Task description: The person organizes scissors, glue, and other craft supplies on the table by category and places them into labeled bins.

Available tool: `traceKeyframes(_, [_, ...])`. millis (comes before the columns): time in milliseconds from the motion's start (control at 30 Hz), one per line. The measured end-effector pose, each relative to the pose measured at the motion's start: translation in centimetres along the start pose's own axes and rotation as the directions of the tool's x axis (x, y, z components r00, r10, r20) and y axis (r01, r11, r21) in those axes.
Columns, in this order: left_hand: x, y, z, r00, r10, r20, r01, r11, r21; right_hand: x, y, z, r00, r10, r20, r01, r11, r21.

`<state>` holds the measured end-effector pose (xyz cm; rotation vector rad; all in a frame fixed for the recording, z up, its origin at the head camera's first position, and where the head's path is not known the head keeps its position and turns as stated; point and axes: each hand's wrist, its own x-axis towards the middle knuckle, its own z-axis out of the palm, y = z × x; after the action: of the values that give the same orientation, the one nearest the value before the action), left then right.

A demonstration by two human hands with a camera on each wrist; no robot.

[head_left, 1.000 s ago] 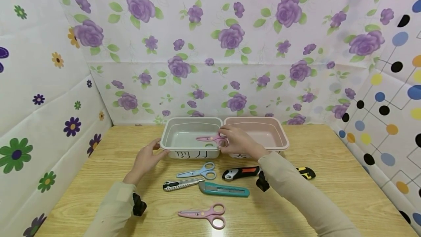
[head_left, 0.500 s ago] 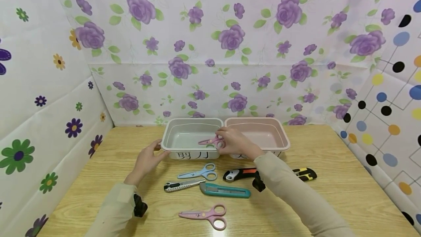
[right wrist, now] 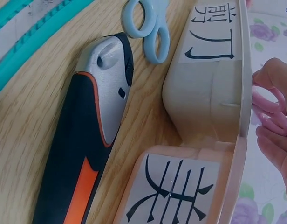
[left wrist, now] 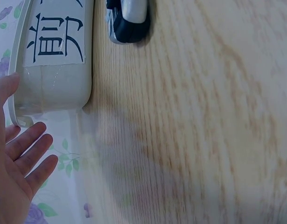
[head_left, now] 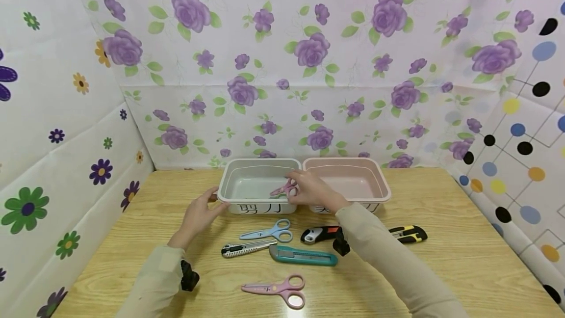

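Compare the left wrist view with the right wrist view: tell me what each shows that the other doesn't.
Only the left wrist view shows the left hand and one end of a black-and-silver cutter.

Only the right wrist view shows the right hand holding pink scissors, plus the pink bin, black-and-orange cutter, teal cutter and blue scissors.

Both share the gray bin, wooden table and floral cloth.

3 patterned sheets (head_left: pixel 273 63) make this table (head_left: pixel 459 229) a booth.
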<state>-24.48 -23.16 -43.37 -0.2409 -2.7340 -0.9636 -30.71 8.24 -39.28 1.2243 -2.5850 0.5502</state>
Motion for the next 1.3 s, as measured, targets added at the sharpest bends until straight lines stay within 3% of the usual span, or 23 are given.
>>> traceKeyframes(500, [0.0,-0.2,0.1,1.0,-0.023,0.011,0.023,1.0,-0.01,1.1,0.5,0.6,0.997,0.061,0.042,-0.062,0.998,0.023])
traceKeyframes(1300, [0.0,-0.4,0.2,1.0,0.011,-0.013,-0.012,1.0,-0.011,1.8,0.3,1.1,0.996,0.052,0.069,-0.051,0.999,-0.005])
